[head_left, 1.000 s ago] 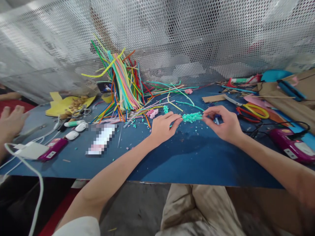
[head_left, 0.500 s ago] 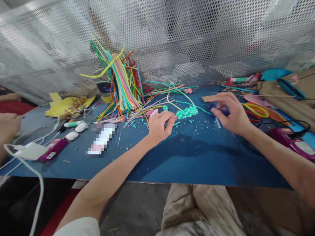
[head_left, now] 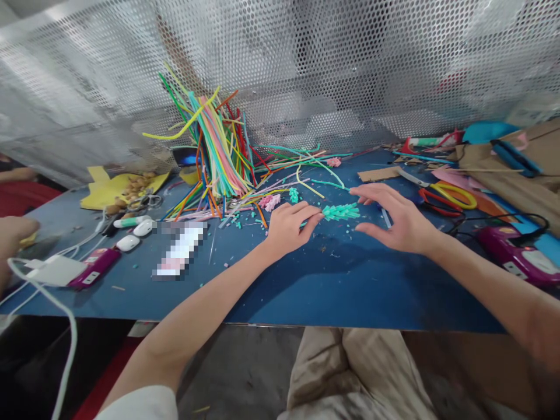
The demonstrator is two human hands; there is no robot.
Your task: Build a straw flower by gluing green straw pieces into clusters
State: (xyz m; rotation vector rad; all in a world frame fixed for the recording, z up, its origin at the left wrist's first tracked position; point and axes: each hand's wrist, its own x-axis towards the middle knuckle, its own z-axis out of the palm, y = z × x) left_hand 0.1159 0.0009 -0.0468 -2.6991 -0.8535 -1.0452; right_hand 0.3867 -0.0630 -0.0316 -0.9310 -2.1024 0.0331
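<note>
My left hand (head_left: 292, 226) pinches the left end of a teal spike of short pipe-cleaner pieces (head_left: 341, 211), held just above the blue tabletop. To the right, my right hand (head_left: 396, 221) is spread, its thumb and fingers apart near the spike's right tip, with nothing between them. Beyond the left hand lie a small teal cluster (head_left: 293, 195) and a pink cluster (head_left: 270, 202). Scissors with red and yellow handles (head_left: 446, 198) rest to the right of the right hand, by a cardboard strip (head_left: 380, 174).
A tall bundle of coloured pipe cleaners (head_left: 221, 146) stands before the perforated metal screen (head_left: 341, 70). On the left are a blurred-out phone (head_left: 181, 248), a purple power block (head_left: 94, 268) and white cables. A purple glue gun (head_left: 516, 254) lies at right. Another person's hand (head_left: 15, 233) shows at far left.
My right hand has moved left and opened towards the teal spike, away from the cardboard strip and scissors. The spike has shifted slightly right and down with my left hand.
</note>
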